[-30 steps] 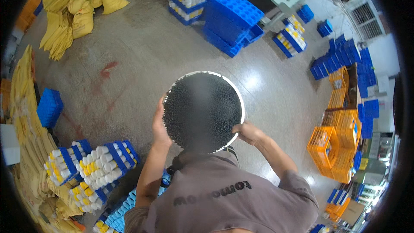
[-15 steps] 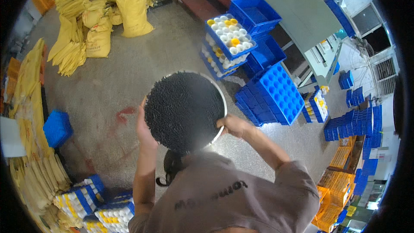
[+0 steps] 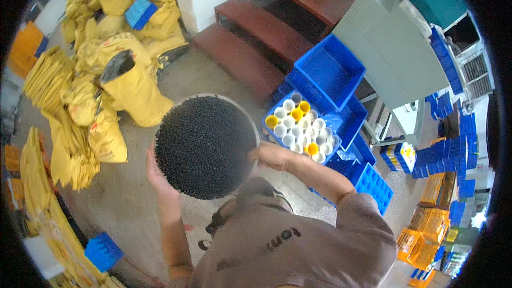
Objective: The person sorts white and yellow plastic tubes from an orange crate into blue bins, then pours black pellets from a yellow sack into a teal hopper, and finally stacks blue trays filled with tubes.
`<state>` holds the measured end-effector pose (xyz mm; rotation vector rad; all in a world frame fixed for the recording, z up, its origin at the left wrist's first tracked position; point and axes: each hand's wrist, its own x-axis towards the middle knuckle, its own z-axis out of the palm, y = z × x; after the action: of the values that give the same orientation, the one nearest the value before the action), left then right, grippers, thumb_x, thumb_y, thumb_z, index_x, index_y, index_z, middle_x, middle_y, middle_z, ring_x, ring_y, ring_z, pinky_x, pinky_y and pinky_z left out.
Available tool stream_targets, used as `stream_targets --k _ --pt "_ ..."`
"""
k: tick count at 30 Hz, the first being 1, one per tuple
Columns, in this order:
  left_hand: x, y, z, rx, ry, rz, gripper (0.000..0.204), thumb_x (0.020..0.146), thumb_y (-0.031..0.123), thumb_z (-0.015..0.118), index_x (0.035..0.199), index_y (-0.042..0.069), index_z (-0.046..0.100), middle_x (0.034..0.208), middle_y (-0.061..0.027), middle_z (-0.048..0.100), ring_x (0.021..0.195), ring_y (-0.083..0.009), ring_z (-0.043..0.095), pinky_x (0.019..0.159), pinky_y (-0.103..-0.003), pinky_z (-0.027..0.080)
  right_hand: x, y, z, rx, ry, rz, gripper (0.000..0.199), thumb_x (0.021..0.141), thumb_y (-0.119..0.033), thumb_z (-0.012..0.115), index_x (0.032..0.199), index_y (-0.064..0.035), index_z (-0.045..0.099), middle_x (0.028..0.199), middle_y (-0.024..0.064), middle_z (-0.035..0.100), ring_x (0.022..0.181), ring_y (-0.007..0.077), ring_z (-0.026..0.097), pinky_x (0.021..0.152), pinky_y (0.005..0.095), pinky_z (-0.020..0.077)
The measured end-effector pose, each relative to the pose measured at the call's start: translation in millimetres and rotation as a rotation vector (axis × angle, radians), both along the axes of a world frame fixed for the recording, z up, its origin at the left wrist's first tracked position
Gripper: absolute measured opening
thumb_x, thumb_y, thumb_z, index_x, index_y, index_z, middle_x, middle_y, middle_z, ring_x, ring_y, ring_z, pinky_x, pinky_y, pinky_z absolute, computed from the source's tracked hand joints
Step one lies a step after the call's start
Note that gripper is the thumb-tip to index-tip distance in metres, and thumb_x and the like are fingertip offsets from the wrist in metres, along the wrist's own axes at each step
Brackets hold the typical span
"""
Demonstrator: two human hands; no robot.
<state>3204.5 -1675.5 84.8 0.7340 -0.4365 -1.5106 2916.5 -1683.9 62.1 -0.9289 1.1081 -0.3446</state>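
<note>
A round, pale-rimmed basin [image 3: 256,128] is heaped with small black pellets [image 3: 205,149]. I carry it between both hands above the floor. My left hand [image 3: 158,173] is closed against the basin's lower left side, partly hidden behind it. My right hand [image 3: 270,156] grips the rim on the right, its fingers curled over the edge. Just beyond the right hand, a blue tray [image 3: 274,135] holds white and yellow cups [image 3: 300,122] standing in rows. Behind that tray sits a deep blue crate [image 3: 330,69].
Dark red steps [image 3: 250,29] rise ahead. Yellow sacks [image 3: 136,93] are piled at the far left, one with its mouth open. A grey-green machine [image 3: 389,53] stands at the far right. Orange crates [image 3: 431,221] are stacked at the right, and a blue item [image 3: 103,252] lies at the lower left.
My view has shifted forward, so the steps, sacks and cup tray appear nearer. The basin sits slightly further left in view, with both hands still gripping it.
</note>
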Motion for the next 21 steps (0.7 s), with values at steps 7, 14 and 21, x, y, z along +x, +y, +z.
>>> stream_targets --k 7,14,21 --pt "-48.6 -321.6 33.0 0.076 -0.052 -0.002 0.059 0.105 0.044 0.032 0.143 0.000 0.042 0.143 -0.0143 0.049 0.131 -0.0290 0.047 0.112 -0.043 0.034 -39.6 -288.1 35.6 0.189 -0.244 -0.312 0.021 0.079 0.000 0.062 0.099 0.0067 0.067 0.101 0.0133 0.069 0.098 0.0259 0.068 0.084 0.0367 0.0560" --pt "-141.6 -630.9 56.8 0.079 -0.048 -0.161 0.057 0.105 0.040 0.031 0.143 -0.001 0.042 0.143 -0.0141 0.049 0.130 -0.0278 0.049 0.112 -0.043 0.035 -126.5 -551.1 77.4 0.114 -0.122 -0.370 0.033 0.081 -0.003 0.054 0.111 0.0052 0.064 0.106 0.0128 0.067 0.094 0.0223 0.067 0.077 0.0362 0.0576" --pt "-282.5 -893.3 125.4 -0.076 -0.076 -0.417 0.056 0.104 0.035 0.031 0.145 -0.002 0.040 0.144 -0.0152 0.048 0.130 -0.0283 0.048 0.112 -0.042 0.036 -242.6 -755.0 144.3 0.124 -0.083 -0.633 0.043 0.080 -0.002 0.054 0.122 0.0051 0.058 0.110 0.0119 0.066 0.095 0.0231 0.064 0.081 0.0366 0.0558"
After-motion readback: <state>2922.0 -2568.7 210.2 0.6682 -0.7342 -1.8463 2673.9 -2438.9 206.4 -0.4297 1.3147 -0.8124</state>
